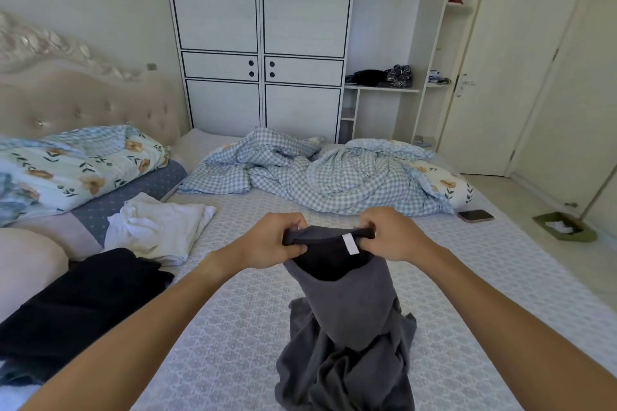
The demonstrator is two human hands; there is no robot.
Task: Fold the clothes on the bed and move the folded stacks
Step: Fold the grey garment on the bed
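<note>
A dark grey garment (350, 310) with a small white label (350, 243) lies at centre on a bed (233, 327) covered in a pale grey-and-white lattice print. At nine o'clock sit white clothes (160, 227) and black clothes (76, 304); at twelve o'clock, a blue-and-white checked quilt (317, 173) fronts a white wardrobe (260, 37) with black trim.

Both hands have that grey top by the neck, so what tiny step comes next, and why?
Probably lift and spread it flat: the left hand and right hand pinch the collar of the grey top, while its lower part lies bunched on the bed.
</note>
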